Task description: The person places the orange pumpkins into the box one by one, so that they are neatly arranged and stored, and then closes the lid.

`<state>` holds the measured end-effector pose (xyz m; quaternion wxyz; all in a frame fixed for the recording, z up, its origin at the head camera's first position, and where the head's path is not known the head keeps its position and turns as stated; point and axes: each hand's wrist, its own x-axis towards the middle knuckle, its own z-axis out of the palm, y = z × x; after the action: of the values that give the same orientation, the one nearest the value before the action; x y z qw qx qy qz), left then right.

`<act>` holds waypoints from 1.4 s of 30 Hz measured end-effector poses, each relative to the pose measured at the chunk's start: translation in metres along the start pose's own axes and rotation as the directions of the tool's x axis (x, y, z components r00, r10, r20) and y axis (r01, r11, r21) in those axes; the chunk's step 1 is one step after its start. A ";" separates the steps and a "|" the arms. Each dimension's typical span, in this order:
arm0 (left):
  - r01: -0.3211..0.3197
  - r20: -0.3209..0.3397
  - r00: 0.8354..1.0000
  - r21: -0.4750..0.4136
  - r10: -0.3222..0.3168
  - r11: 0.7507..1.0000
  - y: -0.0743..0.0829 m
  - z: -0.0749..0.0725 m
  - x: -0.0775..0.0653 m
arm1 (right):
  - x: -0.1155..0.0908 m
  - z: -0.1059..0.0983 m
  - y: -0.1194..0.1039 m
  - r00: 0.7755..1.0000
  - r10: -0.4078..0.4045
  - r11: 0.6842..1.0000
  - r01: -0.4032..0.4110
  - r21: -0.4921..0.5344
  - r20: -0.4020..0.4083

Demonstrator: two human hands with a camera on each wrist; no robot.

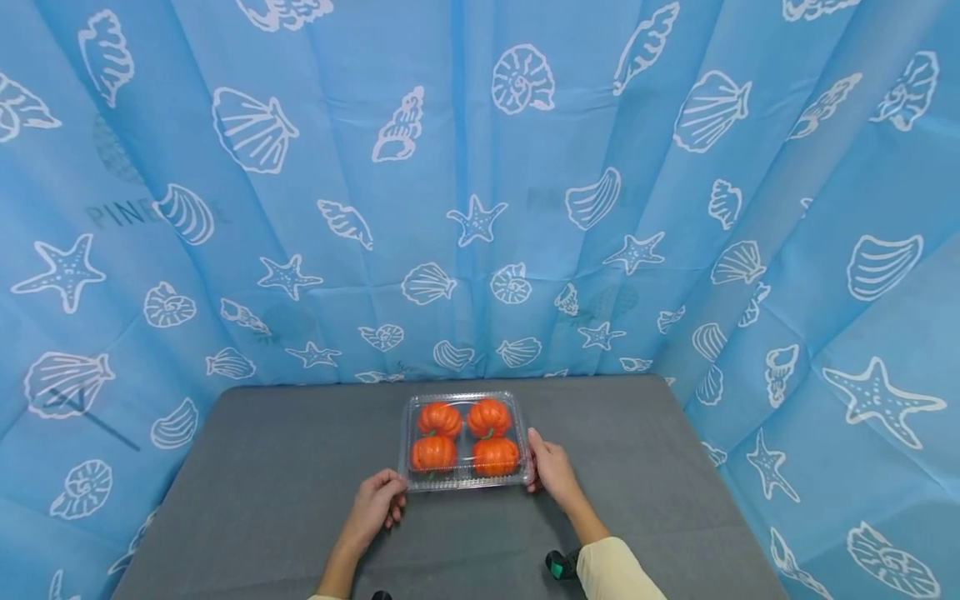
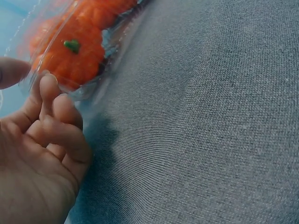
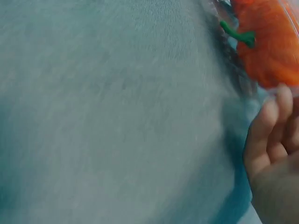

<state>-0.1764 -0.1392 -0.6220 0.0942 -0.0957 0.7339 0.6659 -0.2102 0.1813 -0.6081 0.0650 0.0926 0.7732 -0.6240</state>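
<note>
A clear plastic clamshell box (image 1: 463, 482) holds several small orange pumpkins (image 1: 433, 454) with green stems, and its lid is down. At its front left corner my left hand (image 1: 373, 505) pinches the edge; the left wrist view shows the thumb on one side and fingertips on the other, close to a pumpkin (image 2: 70, 56). My right hand (image 1: 553, 472) grips the box's right edge near the front corner. In the right wrist view its fingers (image 3: 264, 122) bend at the corner below a pumpkin (image 3: 266, 46), and the thumb is out of sight.
The box is over a grey cloth-covered table (image 1: 300, 442), toward its far edge. Blue curtains (image 1: 465, 333) with white shell prints hang behind and at both sides. A black device with a green patch (image 1: 558, 567) sits by the right wrist.
</note>
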 end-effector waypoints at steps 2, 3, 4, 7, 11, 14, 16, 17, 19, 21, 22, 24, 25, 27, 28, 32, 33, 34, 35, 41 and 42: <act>0.001 0.004 1.000 -0.003 -0.001 1.000 0.000 -0.001 0.000 | -0.004 -0.005 0.001 0.995 0.045 0.996 -0.051 0.070 0.089; 0.005 0.006 1.000 0.000 -0.005 1.000 0.000 -0.001 0.000 | -0.007 -0.008 0.002 0.988 0.064 0.991 -0.079 0.105 0.141; 0.007 0.010 1.000 0.008 -0.007 1.000 0.000 -0.002 0.000 | -0.010 -0.011 0.003 0.978 0.075 0.985 -0.103 0.137 0.195; 0.020 0.029 0.999 0.012 -0.021 1.000 -0.002 -0.003 0.001 | -0.017 -0.018 0.009 0.942 0.082 0.967 -0.154 0.203 0.326; 0.013 0.051 0.999 -0.017 -0.012 1.000 -0.005 -0.002 0.001 | -0.023 -0.020 0.015 0.923 0.046 0.959 -0.149 0.243 0.382; -0.012 0.043 0.999 -0.052 0.014 0.999 -0.006 0.003 0.004 | -0.023 -0.017 0.017 0.936 0.023 0.953 -0.126 0.275 0.350; -0.022 0.027 0.999 -0.082 0.024 0.996 -0.007 0.007 0.007 | -0.022 -0.014 0.018 0.950 0.009 0.947 -0.108 0.304 0.311; -0.025 0.018 0.999 -0.097 0.027 0.995 -0.007 0.010 0.008 | -0.021 -0.012 0.019 0.958 0.005 0.942 -0.101 0.320 0.288; -0.032 0.001 0.999 -0.126 0.032 0.992 -0.008 0.013 0.011 | -0.019 -0.009 0.019 0.972 -0.007 0.937 -0.075 0.340 0.235; -0.048 -0.014 0.999 -0.149 0.046 0.988 -0.009 0.015 0.013 | -0.018 -0.005 0.020 0.984 -0.012 0.936 -0.051 0.349 0.177; -0.057 -0.019 0.998 -0.157 0.055 0.986 -0.009 0.016 0.014 | -0.017 -0.003 0.020 0.988 -0.010 0.936 -0.044 0.349 0.151; -0.083 -0.025 0.996 -0.157 0.080 0.984 -0.010 0.017 0.016 | -0.016 0.000 0.021 0.994 -0.009 0.939 -0.029 0.342 0.108; -0.095 -0.028 0.995 -0.157 0.092 0.983 -0.010 0.017 0.016 | -0.016 0.002 0.022 0.996 -0.011 0.942 -0.021 0.334 0.093; -0.104 -0.033 0.994 -0.155 0.100 0.982 -0.010 0.017 0.018 | -0.016 0.004 0.024 0.998 -0.014 0.947 -0.008 0.320 0.068; -0.103 -0.034 0.994 -0.156 0.099 0.982 -0.011 0.017 0.018 | -0.017 0.005 0.025 0.998 -0.021 0.950 0.002 0.312 0.058; -0.083 -0.023 0.996 -0.173 0.081 0.981 -0.012 0.018 0.019 | -0.018 0.006 0.029 1.000 -0.022 0.950 0.015 0.311 0.020; -0.079 -0.018 0.997 -0.172 0.077 0.982 -0.013 0.018 0.019 | -0.018 0.005 0.029 1.000 -0.016 0.949 0.011 0.314 0.013; -0.071 -0.015 0.997 -0.174 0.070 0.982 -0.013 0.018 0.019 | -0.018 0.005 0.030 1.000 -0.008 0.948 0.005 0.320 0.009; -0.069 -0.013 0.998 -0.174 0.067 0.982 -0.013 0.018 0.019 | -0.018 0.005 0.031 1.000 0.004 0.945 -0.006 0.327 0.008; -0.061 -0.030 0.998 -0.176 0.056 0.982 -0.013 0.016 0.019 | -0.016 0.006 0.031 0.999 0.026 0.943 -0.037 0.332 0.038; -0.060 -0.033 0.998 -0.180 0.055 0.982 -0.013 0.016 0.019 | -0.015 0.006 0.030 0.999 0.025 0.943 -0.037 0.330 0.041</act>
<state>-0.1913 -0.1248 -0.6407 0.0555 -0.0919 0.6739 0.7310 -0.1886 0.1811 -0.6350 0.0722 0.1030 0.6547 -0.7453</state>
